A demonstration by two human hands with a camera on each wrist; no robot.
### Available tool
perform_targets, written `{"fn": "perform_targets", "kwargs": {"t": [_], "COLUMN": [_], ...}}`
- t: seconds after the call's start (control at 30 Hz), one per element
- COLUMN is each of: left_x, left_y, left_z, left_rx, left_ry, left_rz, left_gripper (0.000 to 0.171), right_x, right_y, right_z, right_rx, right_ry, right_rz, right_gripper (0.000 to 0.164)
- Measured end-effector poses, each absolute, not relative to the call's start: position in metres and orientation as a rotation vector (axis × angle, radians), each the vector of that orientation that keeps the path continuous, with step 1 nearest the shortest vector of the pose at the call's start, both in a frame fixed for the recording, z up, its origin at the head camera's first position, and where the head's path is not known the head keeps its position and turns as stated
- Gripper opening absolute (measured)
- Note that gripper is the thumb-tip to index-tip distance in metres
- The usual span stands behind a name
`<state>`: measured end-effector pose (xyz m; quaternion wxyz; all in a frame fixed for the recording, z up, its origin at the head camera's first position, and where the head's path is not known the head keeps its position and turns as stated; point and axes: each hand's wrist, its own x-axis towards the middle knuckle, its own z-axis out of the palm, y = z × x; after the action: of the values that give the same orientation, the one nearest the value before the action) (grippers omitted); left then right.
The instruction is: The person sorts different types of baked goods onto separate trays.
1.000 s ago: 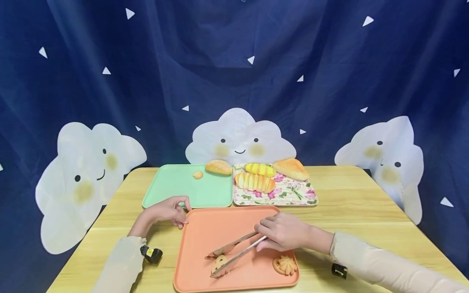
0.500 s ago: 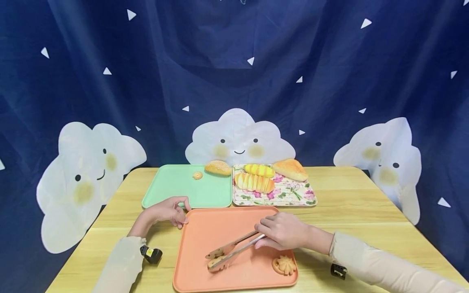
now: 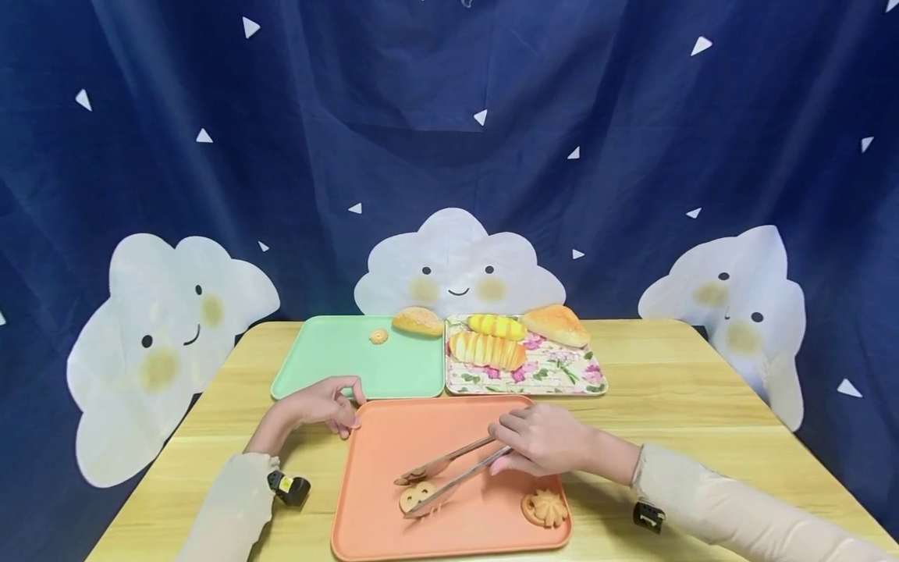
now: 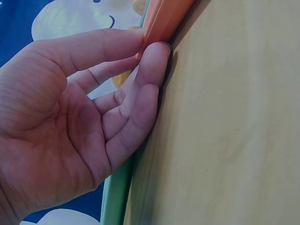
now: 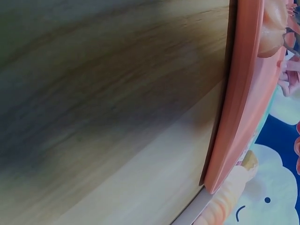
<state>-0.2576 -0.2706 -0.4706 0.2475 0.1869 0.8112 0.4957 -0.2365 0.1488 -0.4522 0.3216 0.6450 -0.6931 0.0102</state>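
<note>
An orange tray (image 3: 382,453) lies at the front of the table. My left hand (image 3: 323,406) pinches its far left corner; in the left wrist view, the thumb (image 4: 103,47) is above the rim (image 4: 161,21) and fingertips are beneath. My right hand (image 3: 544,443) grips metal tongs (image 3: 460,476) over the tray. Between the parted tong tips lies a round cookie (image 3: 414,497) with several holes, partly covered by the nearer arm. A flower-shaped cookie (image 3: 548,508) rests on another round cookie at the tray's right; these cookies (image 5: 273,35) show large in the right wrist view.
Behind stands a green tray (image 3: 337,359) with a small round cookie (image 3: 378,336) and a bread roll (image 3: 417,321). Beside it, a floral tray (image 3: 562,378) holds a sliced-looking loaf (image 3: 487,350), a yellow bread (image 3: 497,325) and a triangular bread (image 3: 557,325).
The tong tips draw together on the holed cookie, then part again. That cookie has shifted slightly and now shows its holed face upward. My left hand stays on the tray corner.
</note>
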Motion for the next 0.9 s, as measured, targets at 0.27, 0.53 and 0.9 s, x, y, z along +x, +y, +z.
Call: {"fn": "perform_targets", "kwargs": {"t": [0.27,0.53,0.9], "left_x": [-0.258,-0.258,-0.257], "left_y": [-0.271,-0.271,-0.270], "left_z": [-0.470,-0.469,-0.468], "left_rx": [0.499,0.483,0.470], "left_ry": [2.193,2.218,2.215], "left_rz": [1.356,1.352,1.353], "left_gripper": [0.026,0.026,0.026], "right_x": [-0.236,-0.233,-0.233], "right_y": [0.143,0.137,0.134], "right_z": [-0.453,-0.454,-0.453], "right_rx": [1.703,1.702,1.673], "right_ry": [-1.798,-1.810,-1.806], "right_rz": [0.019,0.035,0.068], "right_gripper": [0.048,0.046,0.045]}}
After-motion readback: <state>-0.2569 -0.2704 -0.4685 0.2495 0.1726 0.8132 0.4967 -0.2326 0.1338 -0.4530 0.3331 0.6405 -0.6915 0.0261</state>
